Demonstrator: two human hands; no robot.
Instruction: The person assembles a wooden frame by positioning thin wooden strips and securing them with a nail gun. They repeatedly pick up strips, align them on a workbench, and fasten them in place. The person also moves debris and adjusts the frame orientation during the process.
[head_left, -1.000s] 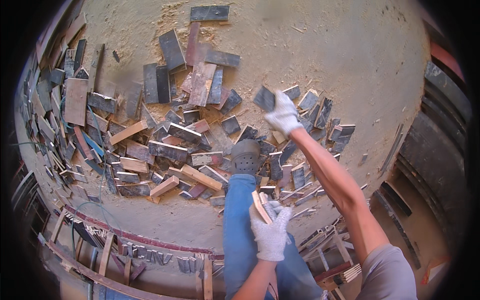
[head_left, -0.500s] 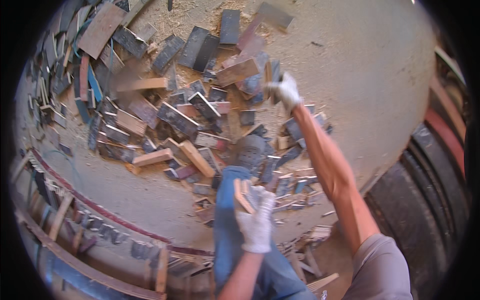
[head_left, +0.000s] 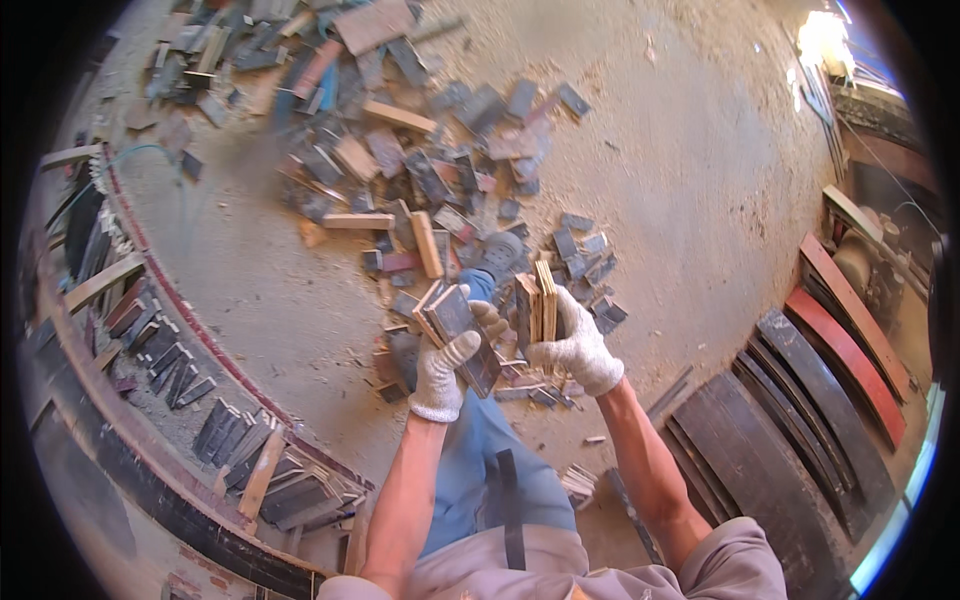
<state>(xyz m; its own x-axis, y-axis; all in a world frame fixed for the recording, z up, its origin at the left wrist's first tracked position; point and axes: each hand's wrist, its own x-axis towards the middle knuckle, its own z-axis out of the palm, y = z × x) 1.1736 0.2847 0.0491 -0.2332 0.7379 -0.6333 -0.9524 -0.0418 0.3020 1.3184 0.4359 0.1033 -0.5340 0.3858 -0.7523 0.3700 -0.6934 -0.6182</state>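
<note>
My left hand, in a pale work glove, is closed round a small stack of dark-faced wood blocks, thumb on the near face. Just to its right, my right hand, gloved too, grips a second stack of plywood blocks held upright, layered edges showing. The two stacks are close together, with a narrow gap between them, above my blue trouser legs. Below and beyond them a heap of loose wood offcuts covers the floor. A grey clog on my foot stands at the heap's near side.
At the left runs a curved wooden frame with rows of dark blocks standing along it. Long curved boards, dark ones and a red one, lean at the right. Sawdust is scattered over the concrete floor.
My right hand has come back from the heap toward my body, now with a stack of blocks beside my left hand's. The view has shifted, showing more of the boards at right.
</note>
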